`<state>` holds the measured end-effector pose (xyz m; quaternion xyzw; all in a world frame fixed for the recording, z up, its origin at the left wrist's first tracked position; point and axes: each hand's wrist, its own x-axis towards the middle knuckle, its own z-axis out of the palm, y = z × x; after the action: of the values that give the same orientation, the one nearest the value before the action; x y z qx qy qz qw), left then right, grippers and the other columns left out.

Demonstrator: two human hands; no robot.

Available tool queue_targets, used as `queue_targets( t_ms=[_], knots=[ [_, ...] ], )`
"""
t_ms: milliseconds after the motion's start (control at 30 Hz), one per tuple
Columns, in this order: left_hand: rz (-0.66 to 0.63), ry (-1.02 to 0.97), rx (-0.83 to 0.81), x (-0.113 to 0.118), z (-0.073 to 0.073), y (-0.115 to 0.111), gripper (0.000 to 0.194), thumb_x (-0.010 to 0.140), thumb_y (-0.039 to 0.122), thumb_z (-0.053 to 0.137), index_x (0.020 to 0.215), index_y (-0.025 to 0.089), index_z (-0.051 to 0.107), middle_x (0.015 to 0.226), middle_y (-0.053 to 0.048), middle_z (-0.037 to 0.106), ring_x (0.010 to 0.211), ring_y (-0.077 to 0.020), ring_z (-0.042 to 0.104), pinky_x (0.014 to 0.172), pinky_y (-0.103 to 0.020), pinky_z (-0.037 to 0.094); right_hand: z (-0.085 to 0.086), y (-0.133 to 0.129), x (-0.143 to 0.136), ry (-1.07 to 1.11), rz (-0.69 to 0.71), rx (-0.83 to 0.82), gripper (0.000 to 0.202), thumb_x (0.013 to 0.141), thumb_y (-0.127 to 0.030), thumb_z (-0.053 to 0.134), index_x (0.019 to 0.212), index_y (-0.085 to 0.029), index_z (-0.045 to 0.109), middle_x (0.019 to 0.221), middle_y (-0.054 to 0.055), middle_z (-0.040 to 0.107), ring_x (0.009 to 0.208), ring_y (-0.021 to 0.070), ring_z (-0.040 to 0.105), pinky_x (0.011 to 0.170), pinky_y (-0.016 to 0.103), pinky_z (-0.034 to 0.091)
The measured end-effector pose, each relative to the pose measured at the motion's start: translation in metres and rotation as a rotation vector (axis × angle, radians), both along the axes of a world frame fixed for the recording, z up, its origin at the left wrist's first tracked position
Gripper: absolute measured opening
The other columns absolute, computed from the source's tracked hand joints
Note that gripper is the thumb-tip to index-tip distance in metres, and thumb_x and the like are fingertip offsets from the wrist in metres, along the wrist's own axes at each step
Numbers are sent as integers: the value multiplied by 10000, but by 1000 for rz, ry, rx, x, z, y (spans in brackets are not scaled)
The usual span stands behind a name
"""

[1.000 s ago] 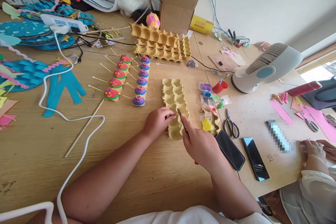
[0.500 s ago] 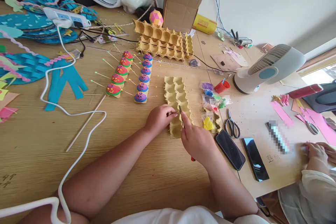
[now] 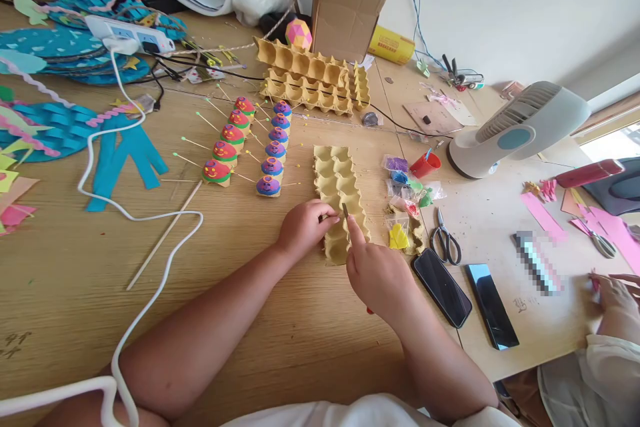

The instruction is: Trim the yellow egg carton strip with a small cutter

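Note:
A tan egg carton (image 3: 336,177) with two rows of cups lies on the table in front of me. Closed at its left edge is my left hand (image 3: 306,230), thumb and fingers pinched on the carton. My right hand (image 3: 377,273) is wrapped round a tool with a thin dark blade (image 3: 345,209) and a red handle end (image 3: 370,311). Its index finger is stretched along the blade, whose tip rests over the middle of the carton between the two rows. Most of the handle is hidden by the palm.
Two rows of painted cup figures (image 3: 233,133) with sticks stand to the left. Clay bags (image 3: 399,236), scissors (image 3: 445,237), phones (image 3: 443,285) and a fan (image 3: 515,133) are to the right. Another person's hand (image 3: 615,293) is at the far right. A white cable (image 3: 170,267) crosses the left side.
The blade tip and my right hand have shifted very slightly. My left hand keeps its pinch on the carton. The view has turned a little, and the other person's hands have moved slightly.

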<state>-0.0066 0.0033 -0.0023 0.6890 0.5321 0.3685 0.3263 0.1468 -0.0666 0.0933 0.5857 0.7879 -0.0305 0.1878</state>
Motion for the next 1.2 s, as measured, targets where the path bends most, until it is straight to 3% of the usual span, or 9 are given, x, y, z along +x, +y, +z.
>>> queue_targets(
  t_ms=[300,500,700,900,1067,1200],
  knots=[
    [-3,15,16,0,0,0,126,858,314,669,809,213,727,855,-5,711,756,-153,628,679,-268,451,2,9,2,56,-46,-57,623,992,-277,286,1583,-112,179,831,75,749,708,193,695,533,272,395],
    [-3,-9,6,0,-1,-1,110,855,308,673,829,219,733,884,-1,718,765,-149,636,723,-271,471,12,2,6,41,6,-78,605,985,-257,260,1572,-113,239,788,63,749,618,184,666,504,279,364],
    [0,17,-3,0,0,0,142,862,331,661,821,214,730,872,-10,715,773,-160,637,702,-273,460,2,8,1,47,-35,-32,613,990,-283,277,1575,-109,218,819,86,749,673,188,693,511,264,370],
    [-5,7,-6,0,1,0,110,849,305,673,814,215,724,883,-8,719,761,-156,635,720,-277,470,6,-1,4,37,24,-41,617,990,-260,259,1580,-95,195,745,60,729,634,197,680,521,288,389],
    [-5,20,4,0,0,0,128,856,312,665,797,212,719,856,-11,709,747,-155,624,689,-274,456,-3,11,1,70,-33,-25,620,984,-263,273,1576,-93,205,827,74,749,717,210,705,541,289,402],
    [5,12,2,1,2,-1,119,857,312,668,813,215,721,867,-6,709,754,-152,626,701,-272,460,9,11,3,80,-54,-79,617,986,-273,279,1582,-126,213,849,74,755,730,205,709,530,275,388]
  ],
)
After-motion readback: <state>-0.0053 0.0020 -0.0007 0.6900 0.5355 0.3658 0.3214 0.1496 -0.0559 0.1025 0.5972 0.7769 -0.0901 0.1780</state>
